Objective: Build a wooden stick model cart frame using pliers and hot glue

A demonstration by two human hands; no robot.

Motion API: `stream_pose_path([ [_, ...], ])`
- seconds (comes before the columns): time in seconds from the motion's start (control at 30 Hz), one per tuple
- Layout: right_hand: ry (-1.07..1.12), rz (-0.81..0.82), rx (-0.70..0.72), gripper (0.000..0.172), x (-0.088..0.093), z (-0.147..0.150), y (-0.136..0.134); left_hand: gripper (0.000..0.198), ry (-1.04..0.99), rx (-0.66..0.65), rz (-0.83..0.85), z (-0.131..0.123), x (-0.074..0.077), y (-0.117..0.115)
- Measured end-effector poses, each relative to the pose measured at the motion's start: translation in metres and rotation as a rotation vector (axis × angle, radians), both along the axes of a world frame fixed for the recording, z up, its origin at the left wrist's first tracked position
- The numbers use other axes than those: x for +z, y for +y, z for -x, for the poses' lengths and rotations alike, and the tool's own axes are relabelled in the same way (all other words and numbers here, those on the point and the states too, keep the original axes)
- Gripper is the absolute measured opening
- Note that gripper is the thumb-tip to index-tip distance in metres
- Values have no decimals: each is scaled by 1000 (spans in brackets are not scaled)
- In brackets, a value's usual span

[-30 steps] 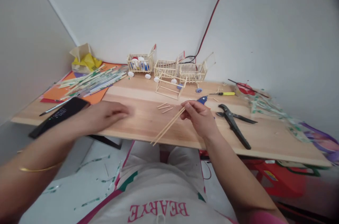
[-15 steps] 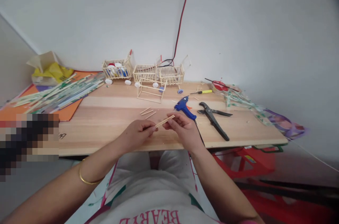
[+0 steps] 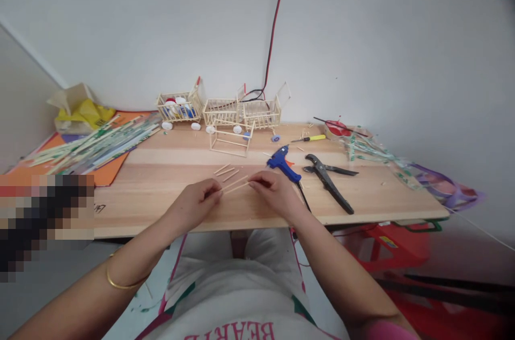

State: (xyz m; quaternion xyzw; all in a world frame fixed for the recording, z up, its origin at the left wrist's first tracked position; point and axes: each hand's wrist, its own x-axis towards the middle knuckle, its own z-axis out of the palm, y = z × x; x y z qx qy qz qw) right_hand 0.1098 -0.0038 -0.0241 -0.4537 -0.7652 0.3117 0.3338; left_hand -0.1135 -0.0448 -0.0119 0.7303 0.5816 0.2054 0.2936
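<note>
Two thin wooden sticks stretch between my hands above the near part of the table. My left hand pinches their left ends, and my right hand pinches the right ends. Just beyond lie several short cut sticks. A blue glue gun rests beside my right hand, its cord running toward the table's front edge. To its right are black-handled cutters with their handles spread. Behind the short sticks stands a bare stick frame.
Several small stick carts line the wall, some with white wheels. Long wrapped sticks lie on an orange sheet at left. A yellow-handled screwdriver, a red dish and plastic wrappers sit at right. A red stool stands below.
Both hands have shifted slightly left and spread apart. The sticks, closely together before, now show a gap between them, with the right hand gripping their ends. The view has moved a little.
</note>
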Motion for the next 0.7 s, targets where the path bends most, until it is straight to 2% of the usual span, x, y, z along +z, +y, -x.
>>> stream_pose_path([
  [0.13,-258,-164,110,15,3,9,23,17,212,88,-123,5,1,5],
  [0.23,-365,-176,123,17,2,15,37,13,350,111,-202,1,-5,6],
  [0.33,-429,-157,128,17,0,19,45,13,475,67,-347,-3,-14,5],
  [0.47,-436,-126,124,14,0,20,47,18,575,-32,-450,-3,-21,6],
  [0.57,-388,-114,131,15,-2,19,48,19,599,-76,-450,0,-22,7],
  [0.7,-309,-156,218,18,-10,20,52,20,598,-69,-413,2,-23,7],
])
